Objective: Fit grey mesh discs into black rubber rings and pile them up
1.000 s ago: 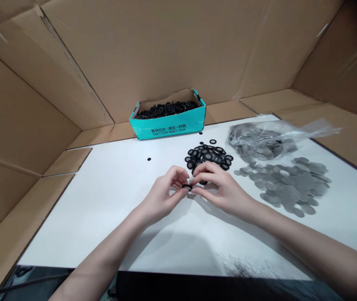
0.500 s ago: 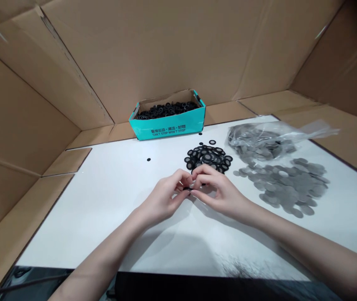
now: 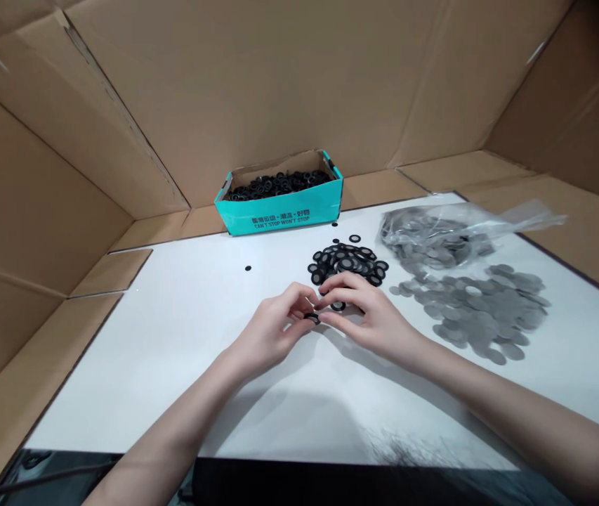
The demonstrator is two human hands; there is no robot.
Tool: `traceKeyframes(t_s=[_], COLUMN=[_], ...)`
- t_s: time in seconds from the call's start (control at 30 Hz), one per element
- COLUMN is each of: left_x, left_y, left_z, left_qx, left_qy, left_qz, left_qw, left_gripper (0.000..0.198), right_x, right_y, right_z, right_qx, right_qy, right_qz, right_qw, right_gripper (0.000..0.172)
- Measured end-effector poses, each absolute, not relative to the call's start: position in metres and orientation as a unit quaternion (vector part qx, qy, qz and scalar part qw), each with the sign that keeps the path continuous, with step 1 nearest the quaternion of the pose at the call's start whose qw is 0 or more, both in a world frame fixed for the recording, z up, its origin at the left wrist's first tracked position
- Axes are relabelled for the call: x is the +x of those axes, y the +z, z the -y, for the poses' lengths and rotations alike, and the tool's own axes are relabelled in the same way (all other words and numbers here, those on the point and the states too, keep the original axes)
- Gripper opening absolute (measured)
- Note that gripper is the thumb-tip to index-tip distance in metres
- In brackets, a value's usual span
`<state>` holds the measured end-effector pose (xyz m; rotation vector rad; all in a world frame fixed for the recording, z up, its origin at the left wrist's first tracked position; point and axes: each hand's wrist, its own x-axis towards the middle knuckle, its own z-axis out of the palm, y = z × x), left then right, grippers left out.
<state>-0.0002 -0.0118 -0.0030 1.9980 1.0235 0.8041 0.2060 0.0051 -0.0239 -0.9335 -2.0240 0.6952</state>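
Between the thumb and fingers of my left hand [image 3: 272, 327] is a small black ring gasket [image 3: 312, 318], held low over the white tabletop. My right hand [image 3: 370, 316] is close beside it, thumb and fingers apart, the thumb tip at or very near the gasket's right edge. Under its fingers lies another black ring with a grey centre [image 3: 338, 306]. Just beyond both hands is a pile of black rings with grey disc centres [image 3: 346, 262], partly hidden by my right fingers. To the right spreads a heap of flat grey discs [image 3: 489, 309].
At the back stands a turquoise box [image 3: 281, 214] filled with black rings. A clear plastic bag [image 3: 430, 235] of grey discs lies behind the loose heap. One small black disc [image 3: 248, 268] sits alone on the left of the table. Cardboard walls [image 3: 278, 77] surround the tabletop.
My right thumb and fingers have spread and drawn slightly away from the gasket, which my left hand still pinches. The ring under my right fingers now shows more.
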Motion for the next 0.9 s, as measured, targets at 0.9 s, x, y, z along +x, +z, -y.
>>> traceKeyframes(t_s=[0.9], left_x=[0.001], left_y=[0.003], left_z=[0.015], left_qx=[0.800], left_qy=[0.283], left_qz=[-0.398], left_qw=[0.349], left_gripper=[0.017], right_x=[0.204], right_y=[-0.023], right_z=[-0.002], right_qx=[-0.357], right_qy=[0.279], right_qz=[0.799], right_qw=[0.394], right_gripper=[0.011])
